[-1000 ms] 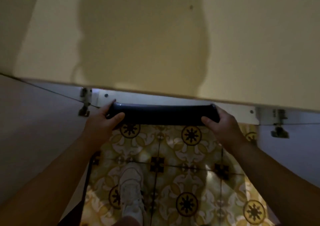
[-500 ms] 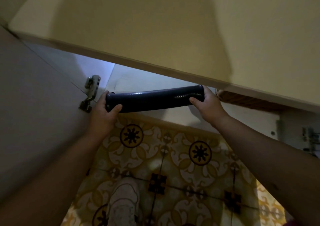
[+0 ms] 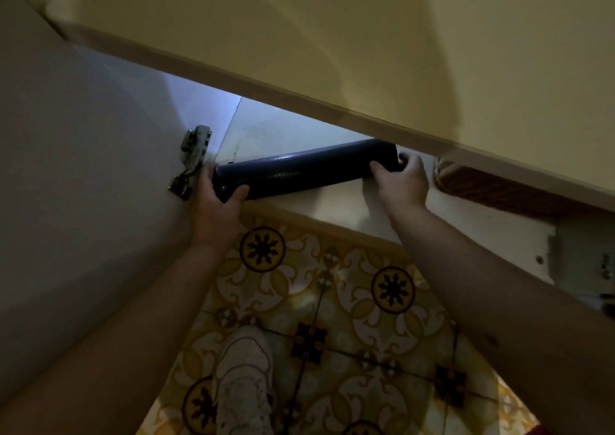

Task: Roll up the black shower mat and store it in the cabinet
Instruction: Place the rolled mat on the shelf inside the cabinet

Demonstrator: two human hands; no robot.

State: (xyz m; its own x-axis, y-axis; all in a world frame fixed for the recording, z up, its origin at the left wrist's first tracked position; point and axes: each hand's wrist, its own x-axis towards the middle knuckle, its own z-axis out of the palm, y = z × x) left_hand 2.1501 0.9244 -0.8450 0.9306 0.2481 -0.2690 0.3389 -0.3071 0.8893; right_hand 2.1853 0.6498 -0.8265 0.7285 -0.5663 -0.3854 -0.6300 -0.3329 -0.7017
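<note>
The black shower mat [image 3: 306,171] is rolled into a tight tube and lies nearly level, its right end higher, inside the mouth of the white cabinet [image 3: 263,131] under the yellow countertop [image 3: 366,51]. My left hand [image 3: 216,208] grips the tube's left end, thumb on the front. My right hand [image 3: 404,181] holds the right end, fingers curled over it. The tube's top right edge is hidden behind the countertop's rim.
The open left cabinet door [image 3: 83,168] with a metal hinge [image 3: 191,161] stands close to my left hand. A woven basket [image 3: 482,188] sits on the cabinet floor to the right. Below are patterned yellow floor tiles [image 3: 332,301] and my white shoe [image 3: 244,378]. The right door's hinge [image 3: 604,268] shows at the edge.
Both hands have carried the rolled mat forward and up into the cabinet opening. The view has swung so that the basket and more of the cabinet's inside show.
</note>
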